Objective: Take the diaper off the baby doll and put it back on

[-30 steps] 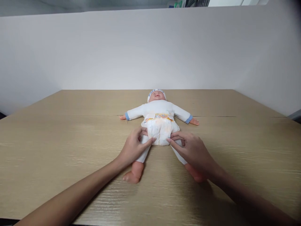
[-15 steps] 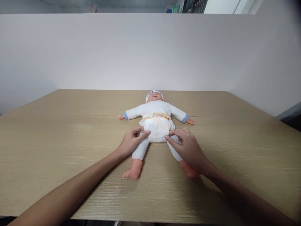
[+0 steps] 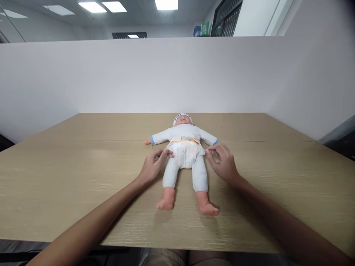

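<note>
A baby doll [image 3: 183,133] in white clothes and a white cap lies on its back on the wooden table [image 3: 69,173], head away from me, arms spread. It wears a white diaper [image 3: 185,153] with a coloured waistband. My left hand [image 3: 152,166] pinches the diaper's left side at the doll's hip. My right hand [image 3: 223,161] pinches its right side and covers the doll's right-hand wrist. Both bare feet point toward me.
White partition walls [image 3: 111,74] enclose the table at the back and on both sides. The table's near edge runs just below the doll's feet, with my lap under it. Ceiling lights show above the partition.
My head has tilted up, showing the ceiling. Both hands have moved outward from the diaper's crotch to its sides at the hips, and the doll's legs are now uncovered.
</note>
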Demonstrator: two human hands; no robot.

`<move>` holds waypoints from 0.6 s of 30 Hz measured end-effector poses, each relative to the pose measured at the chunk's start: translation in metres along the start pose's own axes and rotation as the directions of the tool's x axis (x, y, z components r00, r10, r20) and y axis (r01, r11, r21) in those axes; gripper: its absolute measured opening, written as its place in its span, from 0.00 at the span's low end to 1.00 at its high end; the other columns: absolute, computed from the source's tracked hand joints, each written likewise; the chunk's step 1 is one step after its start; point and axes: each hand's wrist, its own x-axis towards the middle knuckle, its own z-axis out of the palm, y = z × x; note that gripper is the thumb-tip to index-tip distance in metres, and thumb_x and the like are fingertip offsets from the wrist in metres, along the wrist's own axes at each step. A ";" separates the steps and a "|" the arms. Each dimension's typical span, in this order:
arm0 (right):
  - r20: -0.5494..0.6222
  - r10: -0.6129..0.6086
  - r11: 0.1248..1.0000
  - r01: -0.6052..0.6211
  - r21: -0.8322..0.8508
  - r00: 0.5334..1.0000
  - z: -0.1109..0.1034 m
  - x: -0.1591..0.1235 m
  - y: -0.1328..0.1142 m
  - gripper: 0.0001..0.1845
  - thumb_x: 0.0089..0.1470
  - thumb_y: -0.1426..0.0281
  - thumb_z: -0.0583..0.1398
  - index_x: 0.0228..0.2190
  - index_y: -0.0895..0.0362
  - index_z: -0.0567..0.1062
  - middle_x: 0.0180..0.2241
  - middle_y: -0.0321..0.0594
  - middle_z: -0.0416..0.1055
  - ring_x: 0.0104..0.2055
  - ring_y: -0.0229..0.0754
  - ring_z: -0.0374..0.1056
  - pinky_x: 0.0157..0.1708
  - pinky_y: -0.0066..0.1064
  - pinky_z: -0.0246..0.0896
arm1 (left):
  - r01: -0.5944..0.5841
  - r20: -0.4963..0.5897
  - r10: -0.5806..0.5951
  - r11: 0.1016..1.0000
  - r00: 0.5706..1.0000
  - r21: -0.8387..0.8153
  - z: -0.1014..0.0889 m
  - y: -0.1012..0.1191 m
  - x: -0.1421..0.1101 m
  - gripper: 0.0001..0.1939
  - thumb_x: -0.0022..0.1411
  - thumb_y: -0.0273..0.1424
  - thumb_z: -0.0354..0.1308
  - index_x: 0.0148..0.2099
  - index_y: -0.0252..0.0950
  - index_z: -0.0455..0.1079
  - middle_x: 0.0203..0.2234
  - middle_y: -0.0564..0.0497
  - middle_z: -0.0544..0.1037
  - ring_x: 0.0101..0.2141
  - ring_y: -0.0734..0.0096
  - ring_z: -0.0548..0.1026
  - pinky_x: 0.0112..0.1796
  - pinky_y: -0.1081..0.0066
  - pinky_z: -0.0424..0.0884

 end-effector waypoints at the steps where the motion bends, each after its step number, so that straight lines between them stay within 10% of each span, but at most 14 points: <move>1: -0.005 0.014 0.998 -0.014 -0.065 1.000 0.003 0.002 0.013 0.10 0.73 0.65 0.57 0.40 0.53 0.77 0.37 0.42 0.77 0.41 0.49 0.72 0.47 0.42 0.66 | -0.050 -0.036 0.052 0.996 0.998 0.075 -0.004 -0.006 0.004 0.25 0.79 0.50 0.52 0.48 0.36 0.80 0.45 0.46 0.86 0.47 0.60 0.79 0.53 0.64 0.71; 6: 0.089 0.075 0.973 -0.053 -0.225 0.993 0.032 0.032 0.070 0.26 0.69 0.60 0.59 0.62 0.58 0.75 0.61 0.57 0.75 0.59 0.63 0.69 0.60 0.53 0.62 | -0.157 -0.142 0.299 0.783 0.944 0.602 -0.016 -0.043 0.054 0.22 0.74 0.43 0.59 0.61 0.34 0.72 0.59 0.38 0.78 0.59 0.48 0.71 0.63 0.52 0.64; 9: 0.184 0.158 0.965 -0.112 -0.236 0.970 0.046 0.046 0.090 0.35 0.68 0.55 0.59 0.68 0.62 0.70 0.62 0.60 0.75 0.61 0.65 0.69 0.62 0.54 0.63 | -0.108 -0.089 0.253 0.671 0.963 0.733 -0.016 -0.060 0.089 0.30 0.71 0.46 0.62 0.67 0.33 0.69 0.64 0.35 0.75 0.63 0.41 0.67 0.65 0.47 0.61; 18: 0.188 0.383 0.915 -0.343 -0.214 0.904 0.050 0.058 0.066 0.21 0.67 0.55 0.60 0.47 0.57 0.81 0.47 0.56 0.83 0.49 0.60 0.76 0.47 0.42 0.68 | 0.104 -0.202 0.057 0.703 0.978 0.703 -0.005 -0.043 0.113 0.22 0.64 0.44 0.65 0.54 0.36 0.77 0.50 0.40 0.85 0.52 0.45 0.78 0.56 0.54 0.68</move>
